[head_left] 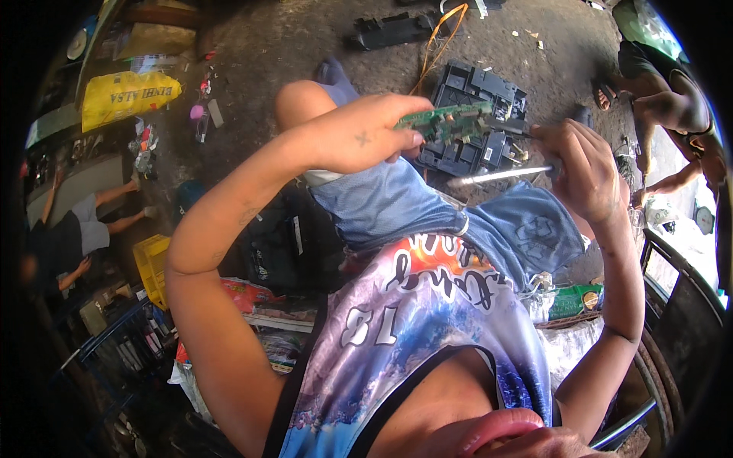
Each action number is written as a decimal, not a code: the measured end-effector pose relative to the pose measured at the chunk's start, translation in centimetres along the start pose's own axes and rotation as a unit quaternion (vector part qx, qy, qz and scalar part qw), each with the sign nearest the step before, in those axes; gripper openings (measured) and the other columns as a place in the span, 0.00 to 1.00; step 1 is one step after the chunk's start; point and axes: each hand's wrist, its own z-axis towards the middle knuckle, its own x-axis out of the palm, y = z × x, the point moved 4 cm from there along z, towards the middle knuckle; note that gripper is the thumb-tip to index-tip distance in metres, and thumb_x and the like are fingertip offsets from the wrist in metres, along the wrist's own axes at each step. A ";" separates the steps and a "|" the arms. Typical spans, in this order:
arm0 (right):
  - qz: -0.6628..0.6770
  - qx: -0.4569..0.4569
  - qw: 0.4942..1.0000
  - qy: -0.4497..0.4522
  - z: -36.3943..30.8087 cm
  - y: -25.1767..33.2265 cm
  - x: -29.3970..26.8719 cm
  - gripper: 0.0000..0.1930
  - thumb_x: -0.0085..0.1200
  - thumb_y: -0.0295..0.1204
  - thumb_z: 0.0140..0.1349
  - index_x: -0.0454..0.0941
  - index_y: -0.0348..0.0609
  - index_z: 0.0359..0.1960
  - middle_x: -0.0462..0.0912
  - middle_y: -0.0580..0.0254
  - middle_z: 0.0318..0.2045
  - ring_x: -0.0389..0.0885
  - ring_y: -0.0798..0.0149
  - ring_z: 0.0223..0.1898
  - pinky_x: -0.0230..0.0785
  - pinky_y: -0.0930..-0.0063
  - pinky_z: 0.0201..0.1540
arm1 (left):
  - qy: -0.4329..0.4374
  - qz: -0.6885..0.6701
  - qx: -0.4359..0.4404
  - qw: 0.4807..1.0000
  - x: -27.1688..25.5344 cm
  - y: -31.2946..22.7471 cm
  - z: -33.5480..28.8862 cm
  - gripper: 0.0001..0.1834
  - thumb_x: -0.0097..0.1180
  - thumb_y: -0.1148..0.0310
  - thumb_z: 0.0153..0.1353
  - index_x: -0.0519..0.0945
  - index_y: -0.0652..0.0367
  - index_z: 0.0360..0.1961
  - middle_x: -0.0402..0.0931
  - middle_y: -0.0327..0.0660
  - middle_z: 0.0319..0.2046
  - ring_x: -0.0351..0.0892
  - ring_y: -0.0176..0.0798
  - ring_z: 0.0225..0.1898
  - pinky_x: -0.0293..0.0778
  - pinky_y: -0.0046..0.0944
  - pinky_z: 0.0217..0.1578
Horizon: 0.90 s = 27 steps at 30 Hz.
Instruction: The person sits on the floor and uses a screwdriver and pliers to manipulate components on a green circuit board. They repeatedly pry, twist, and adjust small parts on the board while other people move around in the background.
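Note:
My left hand is closed on the left end of a green circuit board, with the thumb below it and fingers above. Held up over my knees, the board carries several small components. My right hand is closed round a screwdriver, whose metal shaft points left, beneath the board. The fingertips of that hand also meet a dark, narrow piece at the board's right end; whether it is fixed to the board I cannot tell. On the ground behind lies a black plastic housing with moulded compartments, partly hidden by the board.
Another black plastic part and an orange cable lie farther off. A yellow sack and a yellow crate are on the left. One person sits at the right; another is at the far left.

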 end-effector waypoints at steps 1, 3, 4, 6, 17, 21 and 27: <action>-0.007 0.010 1.000 0.015 0.2 0.1 -0.1 0.15 0.60 0.18 0.46 0.74 0.38 0.37 0.76 0.55 0.27 0.80 0.51 0.29 0.73 0.59 0.32 | -0.046 0.056 0.067 0.995 0.1 0.7 0.3 0.16 0.52 0.70 0.71 0.72 0.62 0.57 0.78 0.38 0.35 0.75 0.31 0.32 0.74 0.33 0.32; -0.034 0.011 0.999 0.022 0.7 0.7 -0.3 0.16 0.60 0.17 0.44 0.73 0.39 0.37 0.75 0.55 0.26 0.79 0.51 0.28 0.72 0.59 0.32 | -0.105 0.141 0.124 0.976 0.1 -0.1 0.3 0.16 0.52 0.76 0.67 0.72 0.64 0.56 0.79 0.48 0.35 0.80 0.47 0.36 0.75 0.43 0.39; -0.049 0.011 0.998 0.025 1.0 0.9 -0.3 0.16 0.60 0.17 0.43 0.73 0.40 0.36 0.75 0.55 0.26 0.79 0.51 0.28 0.71 0.59 0.32 | -0.115 0.158 0.137 0.971 0.1 -0.2 0.5 0.17 0.53 0.76 0.67 0.72 0.64 0.56 0.79 0.50 0.37 0.80 0.52 0.38 0.75 0.44 0.40; -0.028 0.100 0.994 0.013 1.0 1.1 -0.6 0.15 0.60 0.16 0.47 0.72 0.40 0.36 0.77 0.54 0.27 0.80 0.49 0.29 0.72 0.61 0.31 | -0.135 0.191 0.160 0.959 0.1 -0.5 0.7 0.17 0.53 0.77 0.66 0.72 0.64 0.56 0.80 0.55 0.39 0.81 0.60 0.43 0.75 0.47 0.42; 0.491 0.428 0.713 -0.260 -2.4 0.6 2.8 0.12 0.58 0.20 0.68 0.66 0.46 0.34 0.77 0.67 0.26 0.68 0.80 0.21 0.57 0.84 0.22 | -0.265 0.093 0.184 0.942 0.6 -2.3 0.1 0.14 0.54 0.78 0.65 0.74 0.65 0.52 0.80 0.58 0.41 0.80 0.62 0.46 0.75 0.50 0.46; 0.613 0.456 0.571 -0.301 -3.3 2.9 4.9 0.11 0.58 0.22 0.67 0.66 0.47 0.35 0.79 0.61 0.28 0.67 0.76 0.18 0.55 0.80 0.20 | -0.288 0.086 0.174 0.938 1.3 -1.4 0.3 0.15 0.53 0.77 0.68 0.75 0.63 0.55 0.81 0.46 0.40 0.82 0.39 0.44 0.76 0.39 0.45; 0.717 0.465 0.410 -0.317 -3.4 4.6 6.4 0.11 0.58 0.21 0.66 0.66 0.49 0.36 0.81 0.59 0.27 0.67 0.76 0.16 0.56 0.81 0.19 | -0.378 0.200 0.252 0.868 2.7 -0.8 0.1 0.23 0.54 0.84 0.59 0.75 0.64 0.57 0.77 0.51 0.45 0.81 0.51 0.47 0.76 0.44 0.47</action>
